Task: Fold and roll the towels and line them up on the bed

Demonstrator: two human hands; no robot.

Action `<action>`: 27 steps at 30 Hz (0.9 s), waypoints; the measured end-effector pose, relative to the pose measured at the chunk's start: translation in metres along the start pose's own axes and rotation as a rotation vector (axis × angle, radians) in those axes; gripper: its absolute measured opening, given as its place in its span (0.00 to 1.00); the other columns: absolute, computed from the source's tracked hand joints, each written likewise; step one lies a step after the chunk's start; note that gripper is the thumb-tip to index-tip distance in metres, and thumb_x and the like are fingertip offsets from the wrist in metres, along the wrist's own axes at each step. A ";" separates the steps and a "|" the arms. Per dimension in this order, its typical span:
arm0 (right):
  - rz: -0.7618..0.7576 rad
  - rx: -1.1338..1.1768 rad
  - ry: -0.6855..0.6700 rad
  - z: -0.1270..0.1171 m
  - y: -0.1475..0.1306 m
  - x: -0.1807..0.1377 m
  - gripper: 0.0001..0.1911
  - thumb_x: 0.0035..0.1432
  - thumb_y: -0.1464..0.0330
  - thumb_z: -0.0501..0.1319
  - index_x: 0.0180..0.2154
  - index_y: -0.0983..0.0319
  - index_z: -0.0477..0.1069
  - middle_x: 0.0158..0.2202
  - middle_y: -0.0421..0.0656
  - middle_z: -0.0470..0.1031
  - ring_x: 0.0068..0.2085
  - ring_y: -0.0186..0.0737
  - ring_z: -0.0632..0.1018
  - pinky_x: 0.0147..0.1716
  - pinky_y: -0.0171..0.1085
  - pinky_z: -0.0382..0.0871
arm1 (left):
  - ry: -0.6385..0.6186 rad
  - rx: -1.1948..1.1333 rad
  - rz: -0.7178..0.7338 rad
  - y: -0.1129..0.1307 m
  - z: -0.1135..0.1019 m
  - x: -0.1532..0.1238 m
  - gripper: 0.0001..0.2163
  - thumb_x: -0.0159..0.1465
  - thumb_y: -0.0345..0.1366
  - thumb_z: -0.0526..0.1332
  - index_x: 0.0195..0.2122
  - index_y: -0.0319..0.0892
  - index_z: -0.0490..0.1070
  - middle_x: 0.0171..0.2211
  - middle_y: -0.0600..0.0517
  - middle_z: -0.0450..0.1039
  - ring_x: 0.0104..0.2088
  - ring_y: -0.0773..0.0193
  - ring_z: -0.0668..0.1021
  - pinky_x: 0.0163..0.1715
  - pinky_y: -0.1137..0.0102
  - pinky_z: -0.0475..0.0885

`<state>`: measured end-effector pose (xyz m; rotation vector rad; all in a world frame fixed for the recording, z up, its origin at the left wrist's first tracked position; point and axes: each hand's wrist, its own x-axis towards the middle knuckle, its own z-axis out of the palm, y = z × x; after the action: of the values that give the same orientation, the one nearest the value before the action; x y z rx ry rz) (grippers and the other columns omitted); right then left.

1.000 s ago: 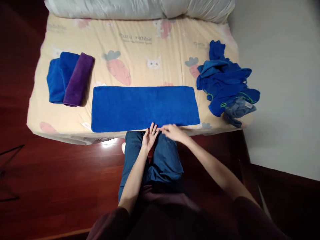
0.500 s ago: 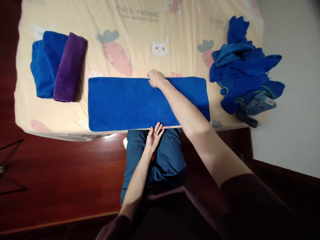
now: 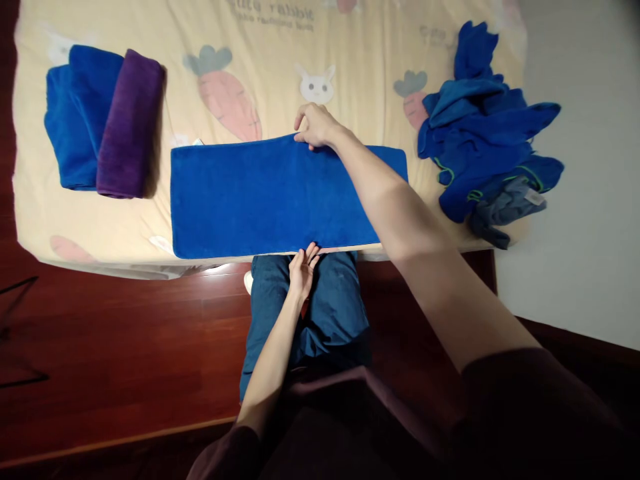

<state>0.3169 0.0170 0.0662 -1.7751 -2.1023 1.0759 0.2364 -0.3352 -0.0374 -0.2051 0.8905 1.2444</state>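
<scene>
A long blue towel lies folded flat across the near part of the bed. My right hand reaches over it and pinches the middle of its far edge, which is lifted a little. My left hand rests open at the towel's near edge, fingertips touching it at the bed's front edge.
A folded blue towel and a folded purple towel lie side by side at the bed's left. A heap of loose blue cloths with a grey one sits at the right edge. Dark wooden floor lies below; my knees are against the bed.
My right hand went from the towel's near edge across to its far edge and has gripped and raised it slightly. My left hand stayed at the near edge.
</scene>
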 end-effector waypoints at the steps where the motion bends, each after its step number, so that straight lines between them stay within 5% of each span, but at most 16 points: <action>1: -0.004 0.035 0.011 -0.002 -0.003 -0.003 0.21 0.54 0.61 0.78 0.44 0.57 0.73 0.29 0.35 0.75 0.36 0.40 0.82 0.45 0.42 0.77 | 0.016 0.016 0.006 0.001 0.002 -0.001 0.09 0.67 0.39 0.69 0.35 0.39 0.75 0.58 0.38 0.77 0.65 0.47 0.74 0.65 0.55 0.68; 7: 0.016 0.193 0.081 -0.005 -0.007 -0.017 0.18 0.62 0.66 0.72 0.48 0.57 0.67 0.19 0.27 0.67 0.23 0.31 0.70 0.31 0.32 0.71 | 0.054 0.109 0.082 0.003 0.008 -0.005 0.14 0.60 0.42 0.75 0.31 0.39 0.74 0.50 0.39 0.82 0.58 0.50 0.81 0.58 0.59 0.73; 15: -0.126 0.384 0.215 -0.039 -0.008 -0.037 0.23 0.52 0.55 0.78 0.34 0.55 0.67 0.23 0.32 0.72 0.28 0.35 0.75 0.35 0.36 0.72 | -0.056 0.393 0.404 0.024 0.017 -0.031 0.19 0.56 0.52 0.76 0.30 0.40 0.78 0.35 0.47 0.81 0.32 0.64 0.81 0.38 0.69 0.75; 18: -0.199 0.426 0.264 -0.068 -0.025 -0.058 0.26 0.48 0.50 0.79 0.32 0.54 0.66 0.25 0.31 0.75 0.32 0.33 0.74 0.39 0.37 0.72 | -0.049 0.604 0.611 0.057 0.029 -0.049 0.20 0.62 0.54 0.71 0.27 0.41 0.75 0.26 0.52 0.73 0.28 0.67 0.75 0.34 0.70 0.72; 21: -0.256 0.451 0.345 -0.103 -0.047 -0.087 0.29 0.47 0.44 0.78 0.32 0.52 0.64 0.23 0.31 0.74 0.36 0.34 0.75 0.41 0.39 0.70 | -0.038 0.756 0.896 0.109 0.052 -0.068 0.22 0.64 0.56 0.68 0.24 0.42 0.71 0.28 0.52 0.70 0.33 0.65 0.74 0.38 0.70 0.72; 27: -0.331 0.600 0.565 -0.172 -0.079 -0.155 0.34 0.41 0.35 0.74 0.33 0.50 0.62 0.22 0.33 0.70 0.38 0.36 0.72 0.41 0.40 0.70 | -0.158 0.833 1.182 0.229 0.136 -0.100 0.25 0.62 0.62 0.67 0.32 0.43 0.71 0.30 0.53 0.69 0.35 0.63 0.75 0.36 0.70 0.73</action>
<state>0.3948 -0.0575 0.2863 -1.2012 -1.4567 0.8542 0.0949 -0.2486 0.1932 1.2276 1.3639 1.7574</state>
